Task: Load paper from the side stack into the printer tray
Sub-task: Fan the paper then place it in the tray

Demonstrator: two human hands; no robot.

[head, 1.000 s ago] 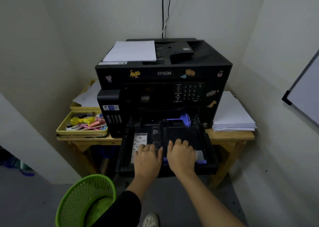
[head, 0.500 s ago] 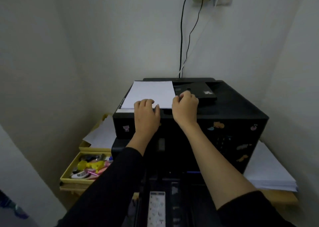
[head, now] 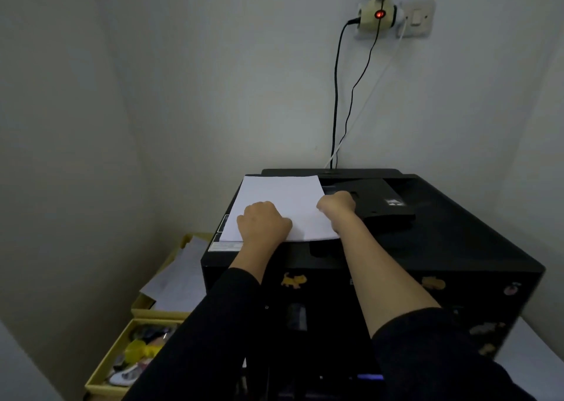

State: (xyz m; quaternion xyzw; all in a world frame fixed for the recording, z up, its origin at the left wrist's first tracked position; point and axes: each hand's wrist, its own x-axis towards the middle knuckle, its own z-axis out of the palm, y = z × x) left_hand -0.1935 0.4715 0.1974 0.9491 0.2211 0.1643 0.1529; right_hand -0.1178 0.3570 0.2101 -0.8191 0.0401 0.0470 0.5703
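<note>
With both hands up on the large black plastic printer (head: 442,248), I note the risks from the biggest item downward. Its top carries a small sheaf of white paper sheets (head: 280,199), lying flat on the left half of the lid, near edge overhanging the recess slightly; the tray meant to receive paper is below the frame edge, hidden by my arms, so I cannot confirm its state. The side stack named in the task shows only as a pale sliver at the lower right, and I judge that taking these top sheets may be the wrong source. My left hand (head: 264,222) rests palm-down on the near portion of the sheets, fingers curled and pressing, not pinching as far as I can see. My right hand (head: 337,202) sits at the sheets' right edge, fingers tucked under or against it; I cannot tell whether they hold the paper. Likely faults: uneven pull between hands skews or creases the sheaf, loose sheets fan off toward the yellow open-topped trays of oddments (head: 143,352), or a blind lowering misses the tray.
</note>
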